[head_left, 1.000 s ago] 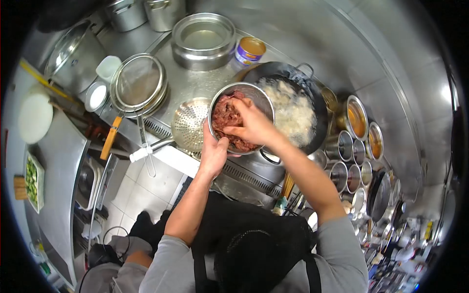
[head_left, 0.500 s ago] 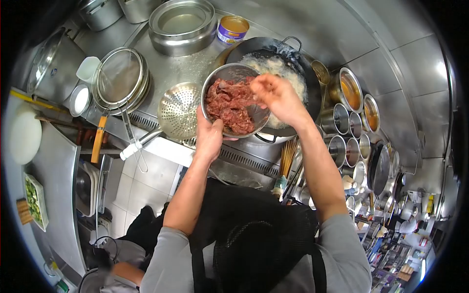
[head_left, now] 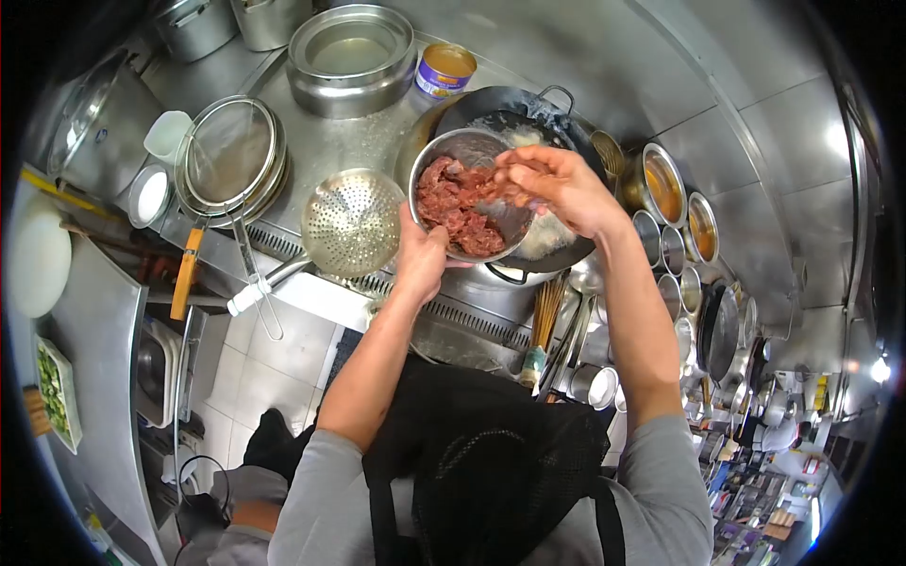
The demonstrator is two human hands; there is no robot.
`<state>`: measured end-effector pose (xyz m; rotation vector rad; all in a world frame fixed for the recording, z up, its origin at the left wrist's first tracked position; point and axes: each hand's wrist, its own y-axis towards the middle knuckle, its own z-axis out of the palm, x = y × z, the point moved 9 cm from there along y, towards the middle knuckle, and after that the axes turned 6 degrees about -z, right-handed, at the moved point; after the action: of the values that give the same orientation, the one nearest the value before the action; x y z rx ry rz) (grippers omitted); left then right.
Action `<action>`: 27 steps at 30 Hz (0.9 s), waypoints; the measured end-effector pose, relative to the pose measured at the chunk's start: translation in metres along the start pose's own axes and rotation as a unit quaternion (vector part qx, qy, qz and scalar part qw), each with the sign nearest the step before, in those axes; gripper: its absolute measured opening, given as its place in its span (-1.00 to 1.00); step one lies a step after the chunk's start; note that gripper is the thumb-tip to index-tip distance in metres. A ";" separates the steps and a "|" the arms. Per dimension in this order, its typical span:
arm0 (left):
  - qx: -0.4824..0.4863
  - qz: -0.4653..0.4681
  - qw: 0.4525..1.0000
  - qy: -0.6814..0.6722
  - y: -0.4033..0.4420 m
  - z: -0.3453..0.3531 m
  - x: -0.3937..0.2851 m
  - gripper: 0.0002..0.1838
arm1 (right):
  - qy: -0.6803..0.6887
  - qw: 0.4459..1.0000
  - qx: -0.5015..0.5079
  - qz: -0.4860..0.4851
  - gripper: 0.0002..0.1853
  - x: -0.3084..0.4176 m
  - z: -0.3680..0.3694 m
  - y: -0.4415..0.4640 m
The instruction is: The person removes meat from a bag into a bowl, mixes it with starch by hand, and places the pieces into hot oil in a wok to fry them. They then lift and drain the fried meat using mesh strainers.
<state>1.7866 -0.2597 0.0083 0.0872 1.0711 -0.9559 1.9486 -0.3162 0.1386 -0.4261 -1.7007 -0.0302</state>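
My left hand [head_left: 421,259] grips the near-left rim of a steel bowl [head_left: 519,233], with the thumb over the edge. Marinated raw meat [head_left: 462,203] in red-brown pieces lies in the bowl, which is tilted. At the bowl's right side, my right hand [head_left: 562,191] has its fingers curled round some of the meat. Below and behind the bowl is a dark wok [head_left: 491,107] with bubbling oil and pale foam [head_left: 545,238]. The bowl and my right hand hide part of it. A perforated strainer ladle [head_left: 351,222] lies left of my left hand.
Mesh strainers [head_left: 228,151] are stacked at the left on the steel counter. A wide pot [head_left: 349,85] and an opened can [head_left: 446,68] stand at the back. Sauce pots [head_left: 663,184] line the right wall. A bamboo brush [head_left: 547,316] leans at the front edge. Another person's leg shows lower left.
The bowl and my left hand have shifted slightly right, further over the wok. My right hand has moved a little right and down, its fingers now curled at the meat.
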 end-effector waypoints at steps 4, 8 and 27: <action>-0.001 -0.014 1.000 0.003 0.007 0.003 0.002 -0.30 | -0.055 0.996 0.027 -0.072 -0.56 0.039 0.000 -0.012; 0.006 -0.016 1.000 -0.005 0.014 0.002 0.010 -0.29 | 0.005 0.997 -0.038 -0.065 -0.57 0.057 -0.025 -0.014; -0.142 0.063 0.986 -0.053 -0.056 -0.111 -0.034 -0.19 | -0.514 0.840 -0.169 -0.041 -0.75 -0.137 -0.140 0.121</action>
<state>1.6653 -0.2189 -0.0022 -0.1286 1.0803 -0.6802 2.1325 -0.2759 0.0061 -0.7047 -2.8035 -0.1971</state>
